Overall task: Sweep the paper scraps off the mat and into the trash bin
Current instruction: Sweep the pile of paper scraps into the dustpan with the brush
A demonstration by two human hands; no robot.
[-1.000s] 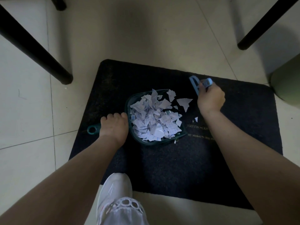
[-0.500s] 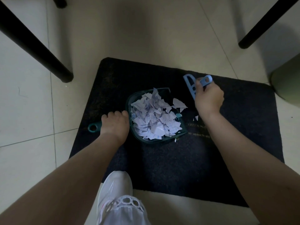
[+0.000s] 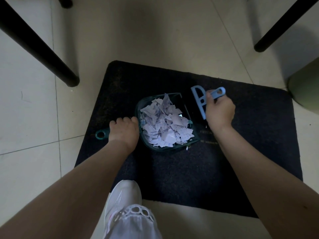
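The tiled floor (image 3: 155, 31) carries everything here, with a dark mat (image 3: 250, 161) lying flat on it and two black furniture legs standing off the mat's far corners, one at the left (image 3: 43, 49) and one at the right (image 3: 279, 26). A green trash bin (image 3: 305, 87) shows only partly at the right edge of the view, just beside the mat's far right corner.

Near the middle of the mat sits a dark green dustpan (image 3: 155, 145), and the paper scraps (image 3: 164, 125) are heaped inside it. One or two small bits seem to lie at its near lip; the mat is too dark to say whether more remain. The left hand (image 3: 124, 130) is curled round the dustpan's handle. The right hand (image 3: 219, 111) grips a light blue brush (image 3: 200, 100), held just beside the pan's open mouth.

The gathering looks about finished. The next step is probably to flick in any stragglers, then lift the pan level and carry it right to the bin. The heap stands above the pan's walls, so tilting could spill scraps back out. The way across the mat to the bin looks open; the right-hand leg stands beyond it. A white shoe (image 3: 124, 200) rests at the mat's near edge.
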